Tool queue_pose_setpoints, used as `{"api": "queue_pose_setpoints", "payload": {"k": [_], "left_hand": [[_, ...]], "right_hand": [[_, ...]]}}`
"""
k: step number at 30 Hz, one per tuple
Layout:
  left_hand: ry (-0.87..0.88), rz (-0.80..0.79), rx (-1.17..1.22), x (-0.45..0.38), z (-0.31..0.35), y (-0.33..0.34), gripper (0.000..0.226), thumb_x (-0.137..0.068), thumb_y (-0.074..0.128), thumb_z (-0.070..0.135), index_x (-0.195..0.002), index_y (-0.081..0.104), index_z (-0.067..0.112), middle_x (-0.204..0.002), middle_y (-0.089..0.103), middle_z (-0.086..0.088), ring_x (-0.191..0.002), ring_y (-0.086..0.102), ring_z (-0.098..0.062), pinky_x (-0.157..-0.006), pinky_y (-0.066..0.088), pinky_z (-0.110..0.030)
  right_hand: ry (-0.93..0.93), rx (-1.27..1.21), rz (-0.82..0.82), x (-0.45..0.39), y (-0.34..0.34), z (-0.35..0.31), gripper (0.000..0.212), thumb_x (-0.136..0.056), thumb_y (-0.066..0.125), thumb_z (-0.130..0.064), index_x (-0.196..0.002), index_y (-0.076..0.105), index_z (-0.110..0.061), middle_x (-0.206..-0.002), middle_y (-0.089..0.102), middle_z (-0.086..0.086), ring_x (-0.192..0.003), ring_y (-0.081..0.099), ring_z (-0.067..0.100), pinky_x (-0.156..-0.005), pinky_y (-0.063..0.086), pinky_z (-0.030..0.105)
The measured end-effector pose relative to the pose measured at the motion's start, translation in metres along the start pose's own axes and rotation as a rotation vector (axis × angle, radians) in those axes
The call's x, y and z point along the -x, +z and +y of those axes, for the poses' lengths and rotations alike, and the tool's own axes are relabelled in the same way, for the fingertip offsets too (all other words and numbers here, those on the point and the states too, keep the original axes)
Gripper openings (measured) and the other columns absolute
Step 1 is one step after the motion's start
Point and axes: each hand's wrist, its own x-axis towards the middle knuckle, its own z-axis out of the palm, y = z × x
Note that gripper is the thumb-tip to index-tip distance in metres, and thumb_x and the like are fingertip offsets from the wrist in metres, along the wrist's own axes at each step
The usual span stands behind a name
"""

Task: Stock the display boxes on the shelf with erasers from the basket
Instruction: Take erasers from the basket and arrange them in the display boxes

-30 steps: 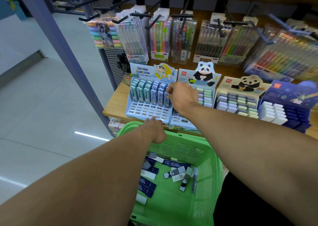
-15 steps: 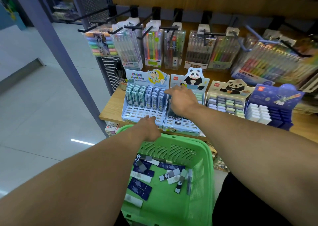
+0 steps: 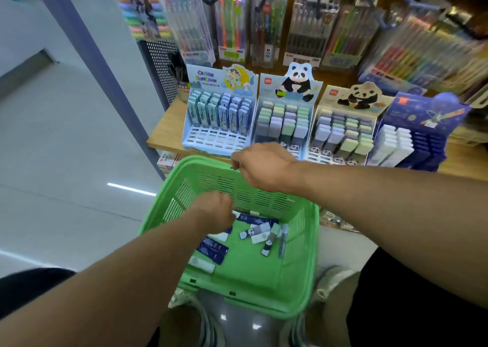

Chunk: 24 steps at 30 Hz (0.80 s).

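A green plastic basket sits low in front of me. Loose erasers lie on its floor: dark blue ones, panda-sleeved ones and a white one. My left hand is down inside the basket at the left, over the erasers, and its fingertips are hidden and blurred. My right hand hovers over the basket's far rim with its fingers curled in and nothing visible in them. On the wooden shelf stand the cartoon display box, two panda boxes and a blue space box.
Pen packs hang on hooks above the boxes. A grey-blue post slants down at the left of the wooden shelf. A black mesh pen holder stands at the shelf's left end. Tiled floor lies to the left.
My right hand has pulled back from the cartoon box to the basket's far rim. My left hand has dropped from the rim down into the basket onto the erasers.
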Motion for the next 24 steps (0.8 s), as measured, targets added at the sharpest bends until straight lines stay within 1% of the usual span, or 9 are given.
{"api": "queue_pose_setpoints", "payload": {"k": [3,5,7,10,12,14,17,21,24], "left_hand": [[-0.112,-0.243,0.001,0.005,-0.024,0.075,0.033,-0.09,0.056,0.03,-0.119,0.058,0.013,-0.12,0.065,-0.01,-0.104,0.063,-0.025,-0.088,0.051,-0.034],[-0.174,-0.41,0.023,0.01,-0.035,0.104,0.044,-0.091,0.057,0.029,-0.132,0.053,0.012,-0.132,0.059,-0.012,-0.116,0.06,-0.025,-0.098,0.049,-0.036],[-0.199,-0.517,0.047,0.012,-0.039,0.11,0.044,-0.096,0.052,0.022,-0.137,0.049,0.005,-0.138,0.055,-0.015,-0.123,0.056,-0.028,-0.103,0.045,-0.036],[-0.21,-0.531,0.067,0.004,-0.048,0.117,0.04,-0.1,0.047,0.014,-0.137,0.049,-0.001,-0.141,0.052,-0.019,-0.127,0.053,-0.032,-0.104,0.043,-0.037],[-0.243,-0.541,0.078,-0.001,-0.057,0.127,0.042,-0.099,0.047,0.011,-0.14,0.046,0.0,-0.143,0.05,-0.019,-0.128,0.052,-0.032,-0.106,0.044,-0.038],[-0.284,-0.535,0.07,-0.005,-0.065,0.131,0.045,-0.098,0.051,0.009,-0.142,0.043,0.002,-0.143,0.05,-0.016,-0.128,0.052,-0.03,-0.105,0.043,-0.035],[-0.304,-0.498,0.145,-0.01,-0.071,0.131,0.047,-0.098,0.054,0.007,-0.143,0.04,0.002,-0.144,0.048,-0.015,-0.131,0.049,-0.027,-0.104,0.039,-0.031],[-0.332,-0.506,0.191,-0.014,-0.081,0.14,0.04,-0.098,0.054,0.008,-0.138,0.047,0.004,-0.139,0.052,-0.014,-0.124,0.053,-0.025,-0.101,0.042,-0.031],[-0.34,-0.527,0.22,-0.015,-0.086,0.142,0.039,-0.096,0.056,0.009,-0.135,0.049,0.004,-0.134,0.055,-0.013,-0.12,0.056,-0.024,-0.1,0.045,-0.032]], "right_hand": [[-0.049,0.123,-0.313,0.012,0.054,-0.004,0.028,-0.096,0.048,-0.005,-0.119,0.061,-0.016,-0.099,0.067,0.005,-0.079,0.06,0.021,-0.061,0.049,0.031],[-0.003,0.098,-0.426,0.012,0.099,-0.002,0.029,-0.095,0.051,-0.004,-0.121,0.06,-0.013,-0.099,0.066,0.007,-0.084,0.063,0.024,-0.071,0.058,0.038],[0.093,-0.013,-0.446,0.007,0.145,-0.003,0.033,-0.095,0.057,-0.014,-0.128,0.059,-0.015,-0.112,0.067,0.01,-0.097,0.065,0.028,-0.083,0.058,0.041],[0.149,-0.205,-0.521,-0.008,0.211,-0.027,0.058,-0.092,0.068,-0.033,-0.144,0.047,-0.017,-0.139,0.056,0.012,-0.124,0.056,0.032,-0.1,0.05,0.042],[0.146,-0.298,-0.538,-0.025,0.244,-0.053,0.079,-0.087,0.074,-0.043,-0.152,0.037,-0.018,-0.15,0.044,0.01,-0.134,0.047,0.032,-0.106,0.046,0.044],[0.183,-0.334,-0.498,-0.043,0.267,-0.078,0.099,-0.08,0.077,-0.055,-0.156,0.027,-0.018,-0.154,0.035,0.01,-0.137,0.039,0.033,-0.107,0.043,0.046],[0.254,-0.22,-0.475,-0.06,0.29,-0.107,0.123,-0.073,0.077,-0.064,-0.159,0.005,-0.014,-0.151,0.025,0.016,-0.133,0.031,0.036,-0.105,0.037,0.049],[0.348,-0.07,-0.571,-0.071,0.302,-0.12,0.134,-0.074,0.081,-0.055,-0.158,-0.013,-0.011,-0.161,0.001,0.027,-0.146,0.015,0.041,-0.11,0.029,0.055],[0.363,0.004,-0.627,-0.077,0.306,-0.123,0.131,-0.081,0.077,-0.053,-0.157,-0.017,-0.005,-0.161,-0.011,0.033,-0.149,0.006,0.048,-0.115,0.023,0.061]]}}
